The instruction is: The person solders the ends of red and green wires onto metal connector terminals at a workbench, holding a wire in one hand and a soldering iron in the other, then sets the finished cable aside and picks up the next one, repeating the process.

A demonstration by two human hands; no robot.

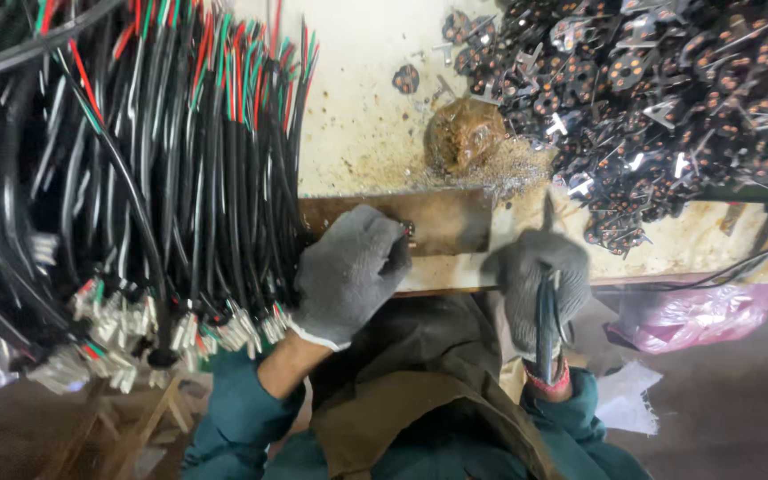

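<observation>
Pinching a small dark plug piece [408, 231] at its fingertips, my gloved left hand [348, 271] presses it against the brown metal block [446, 218] at twelve o'clock. My right hand [544, 284] is clenched around black pliers [546, 324], handles toward six. I judge the piece should stay square on the block, clear of the wire bundle [162, 178] at nine; spare plug pieces [668, 98] lie at two.

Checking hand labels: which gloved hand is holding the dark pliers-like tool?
The right hand: it grips the dark tool, while the left hand rests at the wooden block.
</observation>
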